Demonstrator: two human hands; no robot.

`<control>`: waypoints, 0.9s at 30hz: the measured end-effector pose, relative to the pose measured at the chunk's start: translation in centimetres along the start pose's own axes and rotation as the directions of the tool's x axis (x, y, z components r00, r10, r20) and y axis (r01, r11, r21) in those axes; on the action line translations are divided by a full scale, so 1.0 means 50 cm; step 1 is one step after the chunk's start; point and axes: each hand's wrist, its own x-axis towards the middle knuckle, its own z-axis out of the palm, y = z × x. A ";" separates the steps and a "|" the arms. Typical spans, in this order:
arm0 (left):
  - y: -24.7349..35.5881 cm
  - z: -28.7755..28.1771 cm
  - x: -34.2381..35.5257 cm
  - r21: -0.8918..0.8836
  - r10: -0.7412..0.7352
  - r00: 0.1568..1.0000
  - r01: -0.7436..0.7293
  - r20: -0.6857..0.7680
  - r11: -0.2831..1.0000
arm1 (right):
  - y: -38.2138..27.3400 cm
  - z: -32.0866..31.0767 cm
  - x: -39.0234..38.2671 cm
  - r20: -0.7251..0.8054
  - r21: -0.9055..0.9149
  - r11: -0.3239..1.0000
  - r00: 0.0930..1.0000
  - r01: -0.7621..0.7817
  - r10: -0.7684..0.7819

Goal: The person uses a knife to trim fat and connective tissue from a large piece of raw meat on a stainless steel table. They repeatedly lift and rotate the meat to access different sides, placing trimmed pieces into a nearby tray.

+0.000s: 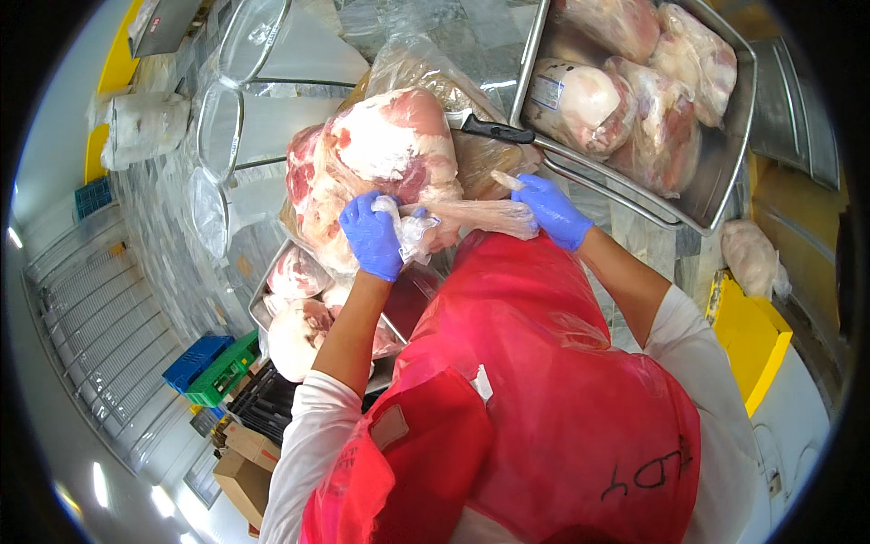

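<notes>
a metal tray [714,163] beyond the right hand [553,214] holds four bagged pieces of meat [654,127]; a second tray [415,295], beneath the left forearm, holds several more, part hidden. three clear bags [304,54] hang from rings left of the left hand [370,238]. both hands are closed on a plastic wrapper [476,216] stretched between them. one large joint [399,150] sits just beyond the left hand; one black-handled knife [497,130] lies beside it, beyond the hands.
</notes>
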 end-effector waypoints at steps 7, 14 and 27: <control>-0.019 0.002 -0.002 -0.041 0.067 0.995 -0.070 -0.080 0.997 | -0.128 0.022 -0.054 0.075 -0.158 0.940 0.953 0.303 -0.294; -0.032 -0.003 0.002 -0.119 0.082 0.983 -0.103 -0.167 0.988 | -0.309 0.055 -0.047 -0.151 0.087 0.875 0.874 0.477 -0.461; -0.032 -0.004 -0.010 -0.104 0.067 0.984 -0.085 -0.166 0.991 | -0.403 -0.021 -0.092 -0.087 -0.379 0.798 0.841 0.468 -0.534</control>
